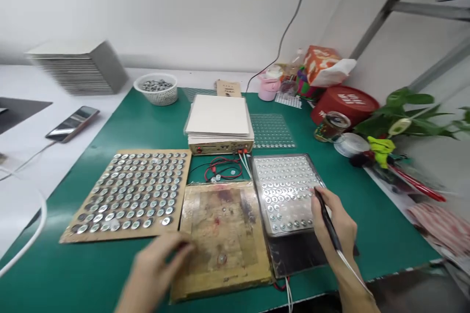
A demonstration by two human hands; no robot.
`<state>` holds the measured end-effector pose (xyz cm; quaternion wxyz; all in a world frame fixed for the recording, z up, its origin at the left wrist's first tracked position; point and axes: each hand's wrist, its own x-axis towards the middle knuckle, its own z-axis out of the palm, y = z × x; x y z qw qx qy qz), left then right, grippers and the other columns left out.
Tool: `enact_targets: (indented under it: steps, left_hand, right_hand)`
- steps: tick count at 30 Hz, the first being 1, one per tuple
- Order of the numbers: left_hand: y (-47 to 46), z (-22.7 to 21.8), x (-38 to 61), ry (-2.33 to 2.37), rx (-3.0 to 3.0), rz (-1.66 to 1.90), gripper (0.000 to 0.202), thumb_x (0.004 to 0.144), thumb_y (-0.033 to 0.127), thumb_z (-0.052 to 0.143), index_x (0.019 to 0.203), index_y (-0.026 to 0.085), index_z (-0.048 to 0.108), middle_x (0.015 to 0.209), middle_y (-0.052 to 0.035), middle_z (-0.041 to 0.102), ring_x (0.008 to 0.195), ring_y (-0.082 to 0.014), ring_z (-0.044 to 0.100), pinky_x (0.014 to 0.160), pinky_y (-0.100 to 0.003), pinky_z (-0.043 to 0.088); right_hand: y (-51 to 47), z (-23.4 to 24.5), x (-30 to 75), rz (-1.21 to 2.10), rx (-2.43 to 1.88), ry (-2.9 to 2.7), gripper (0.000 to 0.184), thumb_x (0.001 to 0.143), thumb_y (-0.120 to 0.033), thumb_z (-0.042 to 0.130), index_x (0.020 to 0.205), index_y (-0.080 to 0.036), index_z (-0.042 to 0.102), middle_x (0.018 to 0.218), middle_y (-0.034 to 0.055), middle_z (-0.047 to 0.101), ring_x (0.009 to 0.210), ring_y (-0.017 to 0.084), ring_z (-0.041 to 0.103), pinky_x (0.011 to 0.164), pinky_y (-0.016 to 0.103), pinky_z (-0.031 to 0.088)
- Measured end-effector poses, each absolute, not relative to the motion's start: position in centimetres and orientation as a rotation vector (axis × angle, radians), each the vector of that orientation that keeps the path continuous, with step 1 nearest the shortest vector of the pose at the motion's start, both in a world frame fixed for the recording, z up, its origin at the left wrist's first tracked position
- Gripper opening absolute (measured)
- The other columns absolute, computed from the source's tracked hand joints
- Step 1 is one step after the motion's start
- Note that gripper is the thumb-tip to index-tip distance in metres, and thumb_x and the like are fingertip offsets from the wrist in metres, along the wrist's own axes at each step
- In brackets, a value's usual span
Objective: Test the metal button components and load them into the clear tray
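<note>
My right hand (336, 222) is closed around a black pen-shaped tool (326, 217) with a white cord. Its tip is by the right side of a clear tray (293, 212) holding rows of small round silver pieces. My left hand (157, 264), smeared by motion, is over the left edge of a worn yellowish board (235, 274); its thumb and forefinger are curved, and whether anything is between them I cannot make out. One small round piece (222, 258) lies on that board. To the left, a brown board (128, 235) carries rows of round silver-topped pieces.
Behind the board are red and black leads (223, 168) and a boxy instrument (220, 147) with white sheets (220, 113) on top. A white basket (165, 98) of small metal pieces and a phone (73, 124) are at left. A can (332, 127) and plant (411, 112) stand right.
</note>
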<state>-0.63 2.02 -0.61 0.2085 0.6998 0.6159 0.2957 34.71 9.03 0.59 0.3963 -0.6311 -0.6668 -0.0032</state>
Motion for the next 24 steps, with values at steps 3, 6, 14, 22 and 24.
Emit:
enact_targets:
  steps: [3,6,14,22,24]
  left_hand:
    - [0.5,-2.6,5.1,1.514,2.08,0.759,0.021,0.092,0.031,0.051,0.078,0.021,0.063,0.072,-0.0012,0.063,0.067,-0.014,0.059,0.058,-0.02,0.047]
    - [0.1,-3.3,6.8,1.568,2.16,0.784,0.017,0.093,0.027,0.05,0.082,0.02,0.061,0.072,-0.0025,0.058,0.068,-0.0161,0.054,0.057,-0.024,0.044]
    - [0.6,-3.0,6.4,1.546,2.156,0.85,0.015,0.094,0.027,0.049,0.088,0.02,0.061,0.071,-0.0022,0.055,0.068,-0.0166,0.05,0.056,-0.025,0.04]
    - [1.9,-1.0,2.9,1.65,2.14,0.851,0.02,0.093,0.029,0.051,0.08,0.019,0.062,0.072,-0.0017,0.06,0.07,-0.0154,0.053,0.061,-0.025,0.042]
    - [3.5,0.6,-1.9,1.907,2.073,0.808,0.022,0.093,0.028,0.049,0.078,0.019,0.061,0.077,-0.0023,0.063,0.075,-0.0157,0.056,0.068,-0.026,0.044]
  right_hand:
    - [6.3,0.8,29.1,0.623,-1.368,-1.801,0.012,0.087,-0.024,0.056,0.094,-0.021,0.066,0.081,0.0023,0.072,0.069,0.016,0.069,0.062,0.022,0.052]
    - [3.9,0.0,24.7,1.059,-1.202,-1.985,0.016,0.081,-0.017,0.052,0.076,-0.019,0.067,0.064,0.0003,0.068,0.055,0.013,0.064,0.054,0.019,0.048]
    - [3.7,-1.3,23.5,1.14,-1.274,-2.056,0.017,0.077,-0.016,0.047,0.069,-0.017,0.062,0.06,0.0002,0.063,0.056,0.013,0.063,0.055,0.019,0.043]
    - [3.9,-2.4,24.3,0.908,-1.106,-2.221,0.017,0.083,-0.014,0.049,0.069,-0.02,0.058,0.058,-0.0014,0.062,0.052,0.013,0.063,0.049,0.019,0.045]
    - [3.9,-3.2,24.6,0.773,-0.937,-2.209,0.017,0.085,-0.01,0.051,0.087,-0.02,0.064,0.071,0.0015,0.069,0.063,0.015,0.068,0.06,0.02,0.052]
